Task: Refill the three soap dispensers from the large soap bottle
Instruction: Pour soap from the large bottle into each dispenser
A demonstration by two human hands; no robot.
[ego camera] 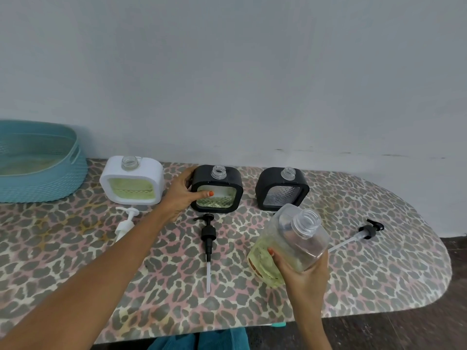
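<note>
A: Where is the big soap bottle (288, 245)?

B: In the right hand (302, 270), lifted off the bench (379, 261) and tipped so its open neck points up and away. The grip is wrapped around its lower half, thumb on the near face. Yellowish soap pools in the low end; the upper part looks clear.

A: And the left hand (180, 193)?

B: It grasps the middle dispenser (216, 189), the black one, from its left side, thumb laid across the front window. That dispenser stands upright, neck open, with greenish soap low in its window.

A: The other two?

B: The white dispenser (132, 180) stands to the left, near the wall, neck open, its window filled with green soap almost to the top. The right black dispenser (281, 189) stands just behind the raised bottle, neck open; its window looks grey, with no colour I can make out.

A: Where are the pumps?

B: All three lie flat on the bench. The white pump (125, 223) lies in front of the white dispenser, partly behind the left forearm. A black pump (208, 238) lies in front of the middle one, tube pointing toward the person. Another black pump (366, 231) lies off to the right, past the bottle.

A: Anything else?

B: A teal basket (50, 183) sits at the far left of the bench.
</note>
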